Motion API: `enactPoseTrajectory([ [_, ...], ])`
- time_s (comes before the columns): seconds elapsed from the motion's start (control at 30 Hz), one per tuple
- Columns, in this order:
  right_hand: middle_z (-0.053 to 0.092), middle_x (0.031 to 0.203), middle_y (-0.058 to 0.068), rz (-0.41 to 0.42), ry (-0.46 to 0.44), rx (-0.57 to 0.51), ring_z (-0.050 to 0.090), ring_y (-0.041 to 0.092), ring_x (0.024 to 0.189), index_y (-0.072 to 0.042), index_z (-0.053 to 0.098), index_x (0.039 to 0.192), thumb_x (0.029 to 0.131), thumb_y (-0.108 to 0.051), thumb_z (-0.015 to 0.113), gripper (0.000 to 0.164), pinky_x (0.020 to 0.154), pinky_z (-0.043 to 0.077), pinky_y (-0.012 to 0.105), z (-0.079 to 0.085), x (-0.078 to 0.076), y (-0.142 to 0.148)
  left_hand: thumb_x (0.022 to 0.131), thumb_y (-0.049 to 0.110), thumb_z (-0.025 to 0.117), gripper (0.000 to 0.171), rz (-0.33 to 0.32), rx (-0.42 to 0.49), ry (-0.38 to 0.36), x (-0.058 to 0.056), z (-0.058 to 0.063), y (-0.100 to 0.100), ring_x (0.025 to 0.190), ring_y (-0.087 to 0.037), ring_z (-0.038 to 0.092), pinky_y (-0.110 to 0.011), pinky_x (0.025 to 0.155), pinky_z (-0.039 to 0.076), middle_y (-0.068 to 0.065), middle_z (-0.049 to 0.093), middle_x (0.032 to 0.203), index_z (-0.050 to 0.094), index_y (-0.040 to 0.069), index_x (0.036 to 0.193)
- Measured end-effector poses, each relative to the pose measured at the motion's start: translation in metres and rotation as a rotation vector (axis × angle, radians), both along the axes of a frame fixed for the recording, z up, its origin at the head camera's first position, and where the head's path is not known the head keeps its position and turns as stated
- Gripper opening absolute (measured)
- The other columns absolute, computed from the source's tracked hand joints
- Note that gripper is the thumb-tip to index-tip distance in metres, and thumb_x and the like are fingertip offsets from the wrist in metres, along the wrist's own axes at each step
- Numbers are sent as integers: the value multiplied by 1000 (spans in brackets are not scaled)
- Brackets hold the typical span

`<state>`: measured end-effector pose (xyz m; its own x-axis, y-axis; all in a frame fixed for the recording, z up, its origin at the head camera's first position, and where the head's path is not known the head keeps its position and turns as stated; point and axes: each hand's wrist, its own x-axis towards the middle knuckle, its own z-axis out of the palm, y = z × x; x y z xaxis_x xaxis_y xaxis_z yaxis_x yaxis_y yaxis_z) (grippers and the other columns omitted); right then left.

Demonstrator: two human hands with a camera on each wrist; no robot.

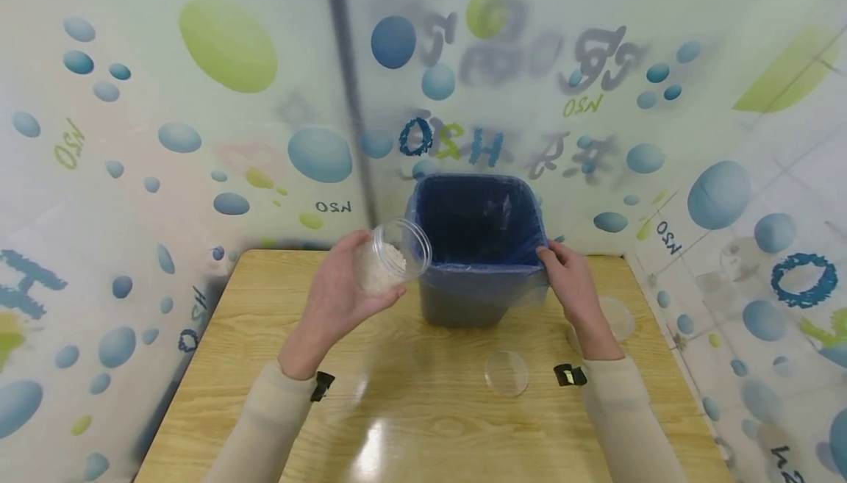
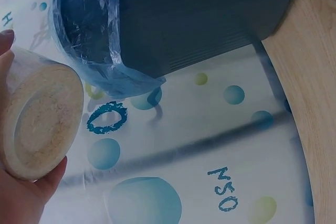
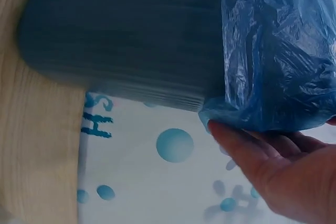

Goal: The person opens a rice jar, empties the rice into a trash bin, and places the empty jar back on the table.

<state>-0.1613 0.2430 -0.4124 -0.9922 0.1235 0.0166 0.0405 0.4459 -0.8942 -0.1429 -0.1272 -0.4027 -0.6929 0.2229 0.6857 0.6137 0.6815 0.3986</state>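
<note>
My left hand grips a clear plastic jar partly filled with small whitish grains. The jar is uncapped and tilted, its mouth facing the bin and overlapping the bin's left rim in the head view. From behind, the left wrist view catches the jar's round base. A grey trash bin stands upright on the table, lined with a blue plastic bag folded over its rim. At the bin's right front corner, my right hand holds the lined rim, thumb on top and fingers against the bag outside.
A clear round disc lies on the wooden table in front of the bin. Another clear round piece is partly hidden by my right forearm. Patterned sheeting rises close behind the bin and along both sides.
</note>
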Motion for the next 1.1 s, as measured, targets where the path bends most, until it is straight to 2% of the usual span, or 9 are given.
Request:
enactPoseTrajectory([
  [0.1,59,139,23,9,-34,-106,57,14,100,-3,52,151,108,-34,50,52,74,51,16,-2,0,1,63,37,96,97,2,-6,0,-1,1,0,103,-40,62,-54,84,56,-24,63,121,47,-5,136],
  [0.2,55,146,21,12,-44,-158,57,12,110,-3,51,152,108,-33,51,53,77,53,14,-4,1,1,64,37,95,97,-2,-8,6,-1,1,-1,102,-40,62,-54,84,56,-25,63,121,47,-5,136],
  [0.5,60,137,23,29,-22,-135,59,8,98,-2,52,150,108,-32,51,52,76,54,16,-8,0,-5,62,34,96,96,-37,-5,64,-6,4,-4,104,-41,62,-54,87,55,-25,63,121,48,-6,135],
  [0.63,60,138,23,34,-26,-150,60,12,103,-3,53,150,108,-33,51,52,77,54,16,-8,1,-5,63,34,95,93,-51,-25,89,-9,8,-5,103,-40,62,-53,85,56,-23,63,121,50,-5,134],
  [0.83,57,142,22,54,-37,-166,58,25,118,-3,51,152,109,-34,50,53,81,53,16,-8,2,-5,63,35,96,91,-37,-107,135,-15,15,-6,101,-40,60,-54,83,54,-22,56,125,52,-2,134],
  [0.97,56,144,22,61,-36,-177,58,25,120,-2,50,152,109,-33,50,53,81,54,16,-8,2,-5,63,35,98,92,-25,-154,163,-19,18,-7,99,-41,61,-55,83,54,-23,57,124,54,-1,134],
  [1.1,57,143,22,54,-36,-184,59,23,116,-3,51,151,108,-33,51,52,81,54,16,-8,2,-5,64,33,98,93,-15,-186,182,-21,21,-7,105,-43,60,-56,90,52,-25,60,126,54,-2,137],
])
